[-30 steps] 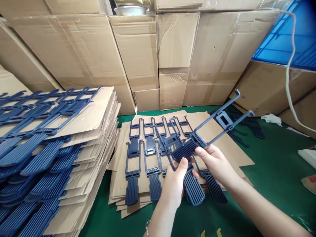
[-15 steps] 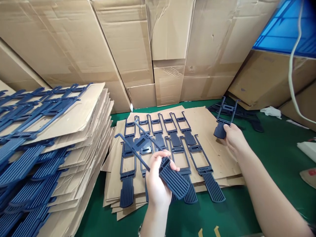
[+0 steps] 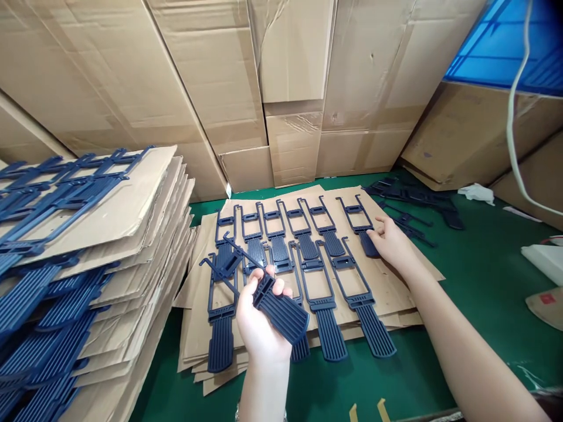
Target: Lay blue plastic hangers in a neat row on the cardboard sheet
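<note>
My left hand [image 3: 266, 328] is closed around a dark blue plastic frame piece [image 3: 285, 312], which has a ribbed paddle end and two hooked arms. That piece is tilted above the cardboard sheets [image 3: 391, 290], partly covering the pieces below. My right hand [image 3: 393, 241] pinches a second blue plastic frame piece [image 3: 353, 209] by its ribbed end, at the right end of the back row. This one lies on or just over the cardboard; contact is hard to judge. Similar pieces lie there in two rows, among them a front-row frame piece [image 3: 376, 331] whose ribbed end overhangs the edge.
At left rises a tall stack of cardboard sheets [image 3: 145, 220] layered with blue pieces. More dark pieces [image 3: 413, 199] lie loosely on the green table [image 3: 343, 390] at back right. Large cardboard boxes [image 3: 211, 76] wall the back. A white cable [image 3: 512, 129] hangs at right.
My right hand has moved left and lowered its frame piece to the right end of the back row. My left hand, still holding its piece, has shifted slightly left and down.
</note>
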The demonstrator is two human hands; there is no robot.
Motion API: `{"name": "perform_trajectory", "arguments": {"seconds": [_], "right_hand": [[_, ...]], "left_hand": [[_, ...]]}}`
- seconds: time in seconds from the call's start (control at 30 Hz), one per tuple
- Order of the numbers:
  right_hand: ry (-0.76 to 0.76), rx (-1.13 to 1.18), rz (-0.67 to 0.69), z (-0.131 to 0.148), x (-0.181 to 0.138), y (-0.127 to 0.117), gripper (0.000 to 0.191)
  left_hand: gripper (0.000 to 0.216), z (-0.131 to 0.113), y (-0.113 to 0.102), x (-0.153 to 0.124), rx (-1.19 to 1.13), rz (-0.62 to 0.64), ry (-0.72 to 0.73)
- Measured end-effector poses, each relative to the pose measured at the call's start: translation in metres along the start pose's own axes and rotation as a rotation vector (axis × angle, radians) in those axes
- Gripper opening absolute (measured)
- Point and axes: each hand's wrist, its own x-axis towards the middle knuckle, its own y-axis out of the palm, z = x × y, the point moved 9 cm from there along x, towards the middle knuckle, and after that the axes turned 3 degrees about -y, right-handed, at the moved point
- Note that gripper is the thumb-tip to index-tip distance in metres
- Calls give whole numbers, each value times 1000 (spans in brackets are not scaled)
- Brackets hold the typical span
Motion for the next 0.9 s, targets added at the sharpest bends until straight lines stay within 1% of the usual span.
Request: {"name": "perform_trajectory", "arguments": {"seconds": [0.1,0.17,0.23,0.3,0.5,0.73,0.9], "right_hand": [[-141,-127,38,19,-10,-3,45],[-213,-238,91,29,-18,-2,47],[-241,-323,145,33,-24,3,52],[-262,-364,165,34,-26,8,54],[-341,-362,130,36,-22,22,46],[-370,-309,111,40,-23,24,43],[-379,-363,107,36,-25,28,44]], "left_hand": [[8,0,-1,0,8,-19,-8],[7,1,-1,0,8,-26,-19],[7,2,-1,0,9,-30,-21],[8,1,-1,0,13,-27,-9],[11,4,1,-1,17,-16,-30],[9,6,0,-2,18,-26,-50],[9,7,-1,-2,7,-37,-55]]}}
